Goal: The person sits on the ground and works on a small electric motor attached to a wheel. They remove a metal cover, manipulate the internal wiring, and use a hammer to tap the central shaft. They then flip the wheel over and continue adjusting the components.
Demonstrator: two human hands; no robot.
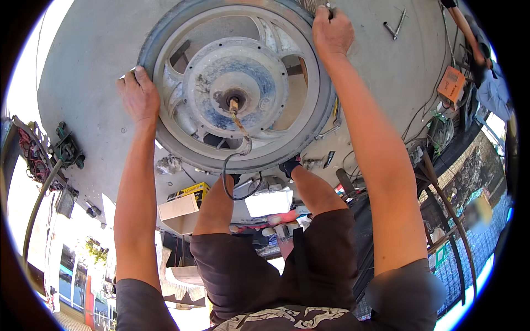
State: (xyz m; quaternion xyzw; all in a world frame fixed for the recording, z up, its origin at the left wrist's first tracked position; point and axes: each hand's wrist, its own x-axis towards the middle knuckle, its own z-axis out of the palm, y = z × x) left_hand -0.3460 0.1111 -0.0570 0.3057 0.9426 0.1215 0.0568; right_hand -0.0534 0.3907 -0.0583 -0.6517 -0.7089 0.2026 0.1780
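Note:
A large grey spoked wheel with a hub and tyre lies before me, a bent cable coming from its axle. My left hand is curled beside the tyre's left side, on a small pale or metal item too hidden to name. My right hand is closed at the upper right edge of the tyre, round a small metal piece I cannot make out clearly. A wrench lies below the tyre's right side; two metal rods lie to the upper right.
Around are an orange box, green tools with cables, an open carton, white paper and small parts. My legs are below the wheel. Another person's arm shows at far upper right.

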